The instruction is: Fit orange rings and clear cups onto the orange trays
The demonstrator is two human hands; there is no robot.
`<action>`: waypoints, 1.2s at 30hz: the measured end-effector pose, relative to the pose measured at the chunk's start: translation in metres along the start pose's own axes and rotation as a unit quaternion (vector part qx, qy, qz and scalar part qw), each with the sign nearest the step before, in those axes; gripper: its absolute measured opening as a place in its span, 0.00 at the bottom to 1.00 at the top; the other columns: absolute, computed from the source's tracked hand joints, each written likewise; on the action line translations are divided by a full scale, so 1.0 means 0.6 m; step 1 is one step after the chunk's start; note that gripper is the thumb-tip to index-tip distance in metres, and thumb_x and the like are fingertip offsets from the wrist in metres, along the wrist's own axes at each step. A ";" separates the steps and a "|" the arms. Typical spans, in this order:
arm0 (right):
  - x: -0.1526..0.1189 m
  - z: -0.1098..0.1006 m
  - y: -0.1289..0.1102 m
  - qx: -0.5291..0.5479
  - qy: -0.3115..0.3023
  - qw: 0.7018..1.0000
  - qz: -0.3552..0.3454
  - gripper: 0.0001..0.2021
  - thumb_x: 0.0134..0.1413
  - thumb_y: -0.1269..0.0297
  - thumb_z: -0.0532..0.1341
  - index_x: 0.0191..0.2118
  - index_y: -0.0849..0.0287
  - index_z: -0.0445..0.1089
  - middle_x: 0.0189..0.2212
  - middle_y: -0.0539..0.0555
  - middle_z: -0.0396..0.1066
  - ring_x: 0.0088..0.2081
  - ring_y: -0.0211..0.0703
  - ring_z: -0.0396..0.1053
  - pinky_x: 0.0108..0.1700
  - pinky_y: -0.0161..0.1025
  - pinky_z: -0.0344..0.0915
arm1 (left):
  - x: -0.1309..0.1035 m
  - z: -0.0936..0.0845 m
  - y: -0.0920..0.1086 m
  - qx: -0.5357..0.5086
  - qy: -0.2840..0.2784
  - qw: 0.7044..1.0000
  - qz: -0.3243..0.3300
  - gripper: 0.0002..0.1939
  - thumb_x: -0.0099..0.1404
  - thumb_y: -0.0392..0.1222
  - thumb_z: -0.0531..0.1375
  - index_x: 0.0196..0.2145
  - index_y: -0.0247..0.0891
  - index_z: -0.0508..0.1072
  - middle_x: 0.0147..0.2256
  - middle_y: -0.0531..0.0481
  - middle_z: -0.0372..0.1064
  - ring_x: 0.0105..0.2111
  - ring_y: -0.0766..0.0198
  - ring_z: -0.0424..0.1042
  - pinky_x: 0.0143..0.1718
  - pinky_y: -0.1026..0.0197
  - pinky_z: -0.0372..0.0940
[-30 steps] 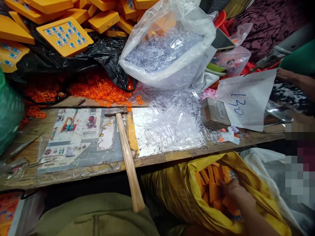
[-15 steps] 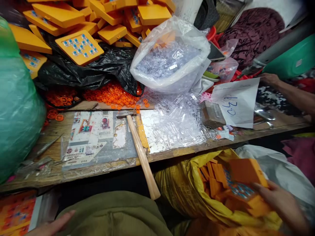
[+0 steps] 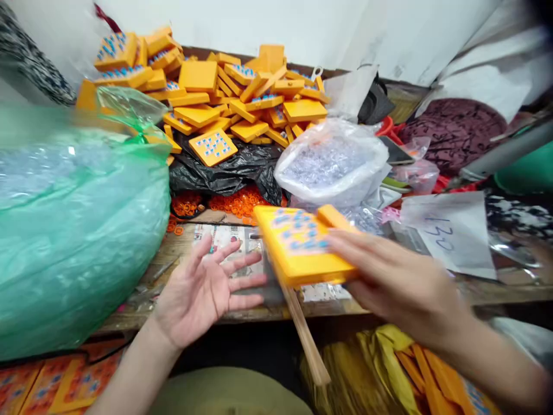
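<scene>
The right hand (image 3: 400, 279) is gripping a flat, square yellow plastic case (image 3: 298, 262) with a blue-dotted face. The left hand (image 3: 199, 300) is spreading open near it. A slim wooden handle (image 3: 305, 331) is jutting over the workbench's edge. Behind, an open, whitish plastic bag (image 3: 317, 193) is holding clear pieces (image 3: 330, 160), and flat yellow plastic cases (image 3: 197, 76) are lying heaped.

Stretches across as a worn wooden bench (image 3: 179, 249), carrying a bulging green bag (image 3: 86, 242) at the left end, orange rings (image 3: 239, 203) toward the back edge, a printed sheet (image 3: 233, 231) nearer the front, a hammer (image 3: 307, 344) jutting past the front edge, and a numbered paper (image 3: 451, 230) toward the right end.
</scene>
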State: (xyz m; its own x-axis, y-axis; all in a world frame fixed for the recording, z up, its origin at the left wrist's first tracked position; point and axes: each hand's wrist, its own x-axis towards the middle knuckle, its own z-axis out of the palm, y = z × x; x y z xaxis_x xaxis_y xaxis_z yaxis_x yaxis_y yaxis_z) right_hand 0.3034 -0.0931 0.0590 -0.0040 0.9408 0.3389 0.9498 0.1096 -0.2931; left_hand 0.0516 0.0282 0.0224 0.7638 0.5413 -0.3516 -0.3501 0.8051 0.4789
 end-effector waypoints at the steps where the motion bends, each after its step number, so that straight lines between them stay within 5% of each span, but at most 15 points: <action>1: 0.037 0.019 -0.017 -0.063 -0.004 0.991 -0.118 0.19 0.63 0.68 0.52 0.55 0.45 0.70 0.53 0.53 0.72 0.52 0.55 0.70 0.49 0.50 0.69 | 0.008 0.002 0.013 -0.023 0.015 1.000 0.012 0.33 0.67 0.53 0.55 0.63 0.32 0.55 0.51 0.34 0.70 0.44 0.50 0.75 0.43 0.49 0.72; 4: 0.123 0.061 -0.057 -0.215 0.013 0.912 -0.348 0.21 0.64 0.73 0.49 0.54 0.50 0.72 0.49 0.56 0.75 0.45 0.56 0.74 0.37 0.44 0.74 | 0.014 -0.006 0.040 -0.035 0.100 0.992 0.068 0.27 0.68 0.36 0.55 0.62 0.28 0.56 0.50 0.35 0.71 0.46 0.51 0.75 0.51 0.48 0.68; 8: 0.216 0.068 -0.054 -0.288 0.094 0.851 -0.429 0.23 0.64 0.74 0.50 0.61 0.50 0.63 0.51 0.57 0.73 0.43 0.52 0.73 0.35 0.41 0.71 | 0.002 -0.033 0.045 -0.030 0.214 0.967 0.135 0.26 0.65 0.28 0.56 0.60 0.30 0.61 0.50 0.36 0.73 0.49 0.50 0.74 0.55 0.44 0.66; 12: 0.339 0.069 -0.014 -0.345 0.050 0.886 -0.306 0.26 0.65 0.75 0.46 0.65 0.49 0.56 0.57 0.58 0.68 0.44 0.54 0.70 0.31 0.41 0.65 | -0.004 -0.057 0.033 -0.005 0.266 0.951 0.157 0.25 0.62 0.26 0.59 0.56 0.33 0.65 0.49 0.37 0.73 0.49 0.49 0.74 0.52 0.44 0.68; 16: 0.452 0.116 0.017 -0.314 0.009 0.925 -0.214 0.24 0.66 0.74 0.43 0.63 0.53 0.59 0.59 0.59 0.64 0.48 0.60 0.67 0.36 0.47 0.63 | 0.003 -0.068 0.020 -0.002 0.274 0.952 0.136 0.24 0.61 0.27 0.61 0.54 0.33 0.67 0.48 0.37 0.74 0.48 0.48 0.74 0.50 0.44 0.70; 21: 0.506 0.204 0.039 -0.243 0.004 0.958 -0.154 0.22 0.63 0.76 0.47 0.60 0.57 0.63 0.61 0.63 0.61 0.53 0.65 0.63 0.44 0.56 0.61 | 0.018 -0.065 0.016 -0.083 0.310 0.938 0.132 0.19 0.63 0.28 0.58 0.52 0.31 0.69 0.47 0.36 0.75 0.48 0.48 0.74 0.50 0.42 0.69; 25: 0.499 0.239 0.033 -0.151 0.018 0.984 -0.088 0.20 0.59 0.69 0.57 0.57 0.61 0.65 0.64 0.64 0.55 0.62 0.70 0.51 0.58 0.68 0.45 | 0.027 -0.060 0.011 -0.213 0.342 0.898 0.175 0.18 0.67 0.27 0.54 0.54 0.32 0.68 0.44 0.37 0.76 0.45 0.53 0.76 0.46 0.49 0.73; 28: 0.448 0.232 0.006 -0.051 0.023 0.997 -0.053 0.20 0.59 0.65 0.59 0.56 0.61 0.66 0.65 0.63 0.52 0.65 0.65 0.43 0.63 0.64 0.38 | 0.027 -0.060 0.006 -0.271 0.367 0.872 0.178 0.17 0.69 0.29 0.51 0.54 0.34 0.67 0.43 0.39 0.76 0.41 0.58 0.78 0.41 0.55 0.75; 31: 0.341 0.218 -0.028 0.070 -0.008 0.997 -0.027 0.19 0.60 0.61 0.58 0.55 0.61 0.66 0.60 0.63 0.60 0.61 0.53 0.56 0.62 0.51 0.53 | 0.025 -0.059 -0.005 -0.283 0.381 0.865 0.163 0.16 0.70 0.31 0.51 0.54 0.35 0.68 0.44 0.40 0.75 0.41 0.59 0.78 0.40 0.57 0.75; 34: 0.210 0.225 -0.052 0.185 -0.094 0.978 0.026 0.24 0.59 0.54 0.59 0.58 0.60 0.62 0.50 0.61 0.69 0.43 0.45 0.74 0.44 0.43 0.72 | 0.019 -0.056 -0.033 -0.268 0.356 0.885 0.136 0.17 0.69 0.30 0.51 0.54 0.36 0.67 0.48 0.39 0.73 0.45 0.58 0.76 0.46 0.53 0.73; 35: 0.173 0.233 -0.056 0.239 -0.131 0.960 0.069 0.27 0.59 0.53 0.58 0.60 0.59 0.58 0.51 0.62 0.69 0.39 0.43 0.75 0.40 0.41 0.74 | 0.015 -0.055 -0.046 -0.256 0.337 0.899 0.115 0.17 0.69 0.31 0.51 0.53 0.38 0.68 0.49 0.39 0.73 0.47 0.58 0.75 0.48 0.52 0.72; 36: 0.144 0.243 -0.058 0.376 -0.160 0.895 0.178 0.30 0.56 0.53 0.61 0.61 0.57 0.56 0.54 0.63 0.65 0.41 0.45 0.75 0.42 0.44 0.73 | 0.010 -0.055 -0.061 -0.237 0.308 0.918 0.083 0.16 0.68 0.31 0.53 0.52 0.39 0.69 0.50 0.40 0.73 0.48 0.58 0.74 0.49 0.51 0.71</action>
State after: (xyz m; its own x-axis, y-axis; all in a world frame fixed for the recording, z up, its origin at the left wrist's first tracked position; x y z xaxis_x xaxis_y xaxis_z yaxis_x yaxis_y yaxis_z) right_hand 0.2246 0.0311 -0.0318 0.0541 0.9894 -0.1347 0.4305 -0.1448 -0.8909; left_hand 0.0511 0.0100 -0.0234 0.2784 0.5825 -0.7637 -0.7420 0.6353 0.2141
